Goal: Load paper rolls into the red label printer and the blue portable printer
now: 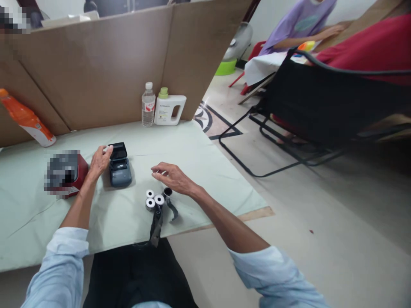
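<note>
A small dark portable printer (120,176) lies on the cloth-covered table with its lid (118,150) raised. Just left of that lid is my left hand (100,160), its thumb stretched to the lid's edge; whether it touches cannot be made out. The hand looks open and holds nothing I can see. My right hand (171,176) hovers to the printer's right, fingers apart and holding nothing. Close below it stand several small white paper rolls (159,199) beside a dark coiled roll (167,192). A black strip (156,224) trails toward the table's front edge.
Left of my left hand sits a red box (82,169), partly blurred out. An orange bottle (28,117) leans against the cardboard partition (112,72). A water bottle (148,107) and white jug (165,112) stand behind. A black folding chair (308,102) and two people are at right.
</note>
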The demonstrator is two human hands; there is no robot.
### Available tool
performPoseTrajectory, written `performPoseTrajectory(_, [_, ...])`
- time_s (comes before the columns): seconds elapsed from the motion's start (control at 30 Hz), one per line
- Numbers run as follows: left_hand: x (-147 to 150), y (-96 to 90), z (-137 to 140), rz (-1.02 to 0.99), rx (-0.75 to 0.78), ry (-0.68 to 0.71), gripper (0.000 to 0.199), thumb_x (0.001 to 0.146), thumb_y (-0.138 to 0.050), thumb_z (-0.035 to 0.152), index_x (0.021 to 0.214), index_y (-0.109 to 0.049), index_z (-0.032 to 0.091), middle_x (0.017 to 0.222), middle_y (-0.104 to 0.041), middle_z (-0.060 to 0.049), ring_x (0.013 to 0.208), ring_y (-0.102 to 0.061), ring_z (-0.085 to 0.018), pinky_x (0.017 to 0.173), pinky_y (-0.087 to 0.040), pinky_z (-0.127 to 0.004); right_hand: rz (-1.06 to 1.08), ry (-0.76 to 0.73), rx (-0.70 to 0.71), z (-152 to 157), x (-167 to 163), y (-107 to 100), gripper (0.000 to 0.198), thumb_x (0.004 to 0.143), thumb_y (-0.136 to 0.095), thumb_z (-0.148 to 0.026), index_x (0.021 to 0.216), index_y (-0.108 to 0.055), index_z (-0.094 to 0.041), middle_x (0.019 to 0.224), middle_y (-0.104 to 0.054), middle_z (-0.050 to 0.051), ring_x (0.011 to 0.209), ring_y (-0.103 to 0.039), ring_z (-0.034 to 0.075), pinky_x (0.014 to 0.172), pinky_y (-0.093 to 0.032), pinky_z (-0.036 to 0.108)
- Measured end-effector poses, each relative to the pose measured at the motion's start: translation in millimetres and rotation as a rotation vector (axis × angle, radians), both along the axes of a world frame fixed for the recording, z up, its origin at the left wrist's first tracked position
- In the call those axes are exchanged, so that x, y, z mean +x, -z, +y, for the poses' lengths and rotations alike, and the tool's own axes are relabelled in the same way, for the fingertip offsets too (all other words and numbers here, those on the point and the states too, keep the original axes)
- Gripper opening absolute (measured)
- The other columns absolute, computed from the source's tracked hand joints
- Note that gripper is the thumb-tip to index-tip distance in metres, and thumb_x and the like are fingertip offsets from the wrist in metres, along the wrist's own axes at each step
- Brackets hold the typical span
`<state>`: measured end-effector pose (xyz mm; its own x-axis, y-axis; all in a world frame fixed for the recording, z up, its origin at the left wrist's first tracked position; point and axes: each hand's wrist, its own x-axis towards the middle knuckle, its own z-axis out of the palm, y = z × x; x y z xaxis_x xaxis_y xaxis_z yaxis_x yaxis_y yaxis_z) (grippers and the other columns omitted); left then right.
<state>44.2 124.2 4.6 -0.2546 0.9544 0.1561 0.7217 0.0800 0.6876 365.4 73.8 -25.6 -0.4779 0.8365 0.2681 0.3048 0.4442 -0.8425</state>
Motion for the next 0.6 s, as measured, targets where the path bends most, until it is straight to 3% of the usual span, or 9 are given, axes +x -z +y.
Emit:
performPoseTrajectory(0.07, [2.2, -9.3, -16.5, 0.117, 0.049, -0.016, 0.053, 0.09, -0.06, 0.055, 0.127, -0.063, 0.017, 0.112, -0.071, -0.012, 0.092, -0.067, -0.025, 0.089, -0.052, -0.039, 0.005, 0.028, -0.029, -5.3, 9.5, -1.7, 0.026, 0.095, -0.062, -0.036, 0.106, -0.077, -0.018, 0.106, -0.075, 0.01, 0.091, -0.069, 0.02, 0.078, -0.058, 0.033])
performPoseTrajectory(0.17, [17.6, -26.3, -50.5, 0.247, 0.192, 0.048, 0.041, 0.085, -0.065, 0.039, 0.121, -0.067, 0.019, 0.116, -0.07, -0.01, 0.092, -0.065, -0.024, 0.091, -0.054, -0.04, 0.014, 0.048, -0.072, -14.8, 20.5, -2.5, 0.025, 0.095, -0.062, -0.035, 0.104, -0.078, -0.018, 0.105, -0.076, 0.009, 0.094, -0.07, 0.02, 0.082, -0.057, 0.033])
performPoseTrajectory(0.23, [36.1, -34.4, -75.6, 0.226, 0.195, 0.206, 0.03, 0.087, -0.061, 0.031, 0.112, -0.071, 0.019, 0.111, -0.071, -0.008, 0.087, -0.065, -0.022, 0.087, -0.055, -0.038, 0.027, 0.045, -0.097, -21.2, 24.6, -1.2, 0.025, 0.095, -0.061, -0.034, 0.103, -0.078, -0.018, 0.105, -0.077, 0.008, 0.095, -0.071, 0.02, 0.083, -0.057, 0.033])
performPoseTrajectory(0.33, [68.0, -34.4, -103.7, 0.127, 0.031, 0.58, 0.028, 0.087, -0.059, 0.025, 0.11, -0.074, 0.021, 0.114, -0.072, -0.009, 0.084, -0.066, -0.02, 0.081, -0.057, -0.035, 0.051, 0.036, -0.122, -28.9, 25.8, 3.4, 0.024, 0.094, -0.062, -0.034, 0.101, -0.078, -0.018, 0.103, -0.077, 0.008, 0.094, -0.071, 0.02, 0.082, -0.056, 0.033])
performPoseTrajectory(0.47, [97.1, -16.9, -107.3, 0.128, -0.115, 0.909, 0.046, 0.082, -0.052, 0.01, 0.121, -0.072, 0.023, 0.124, -0.071, -0.009, 0.084, -0.067, -0.019, 0.087, -0.055, -0.036, 0.085, 0.027, -0.134, -35.3, 21.8, 8.9, 0.025, 0.093, -0.061, -0.034, 0.101, -0.078, -0.018, 0.103, -0.077, 0.008, 0.094, -0.07, 0.02, 0.081, -0.056, 0.032])
performPoseTrajectory(0.6, [103.5, -5.3, -94.4, 0.163, -0.181, 0.992, 0.046, 0.077, -0.048, 0.005, 0.11, -0.075, 0.022, 0.103, -0.075, -0.006, 0.088, -0.067, -0.02, 0.083, -0.051, -0.032, 0.096, 0.0, -0.141, -39.3, 18.6, 10.0, 0.025, 0.094, -0.059, -0.033, 0.1, -0.078, -0.017, 0.102, -0.077, 0.008, 0.094, -0.07, 0.02, 0.079, -0.054, 0.031])
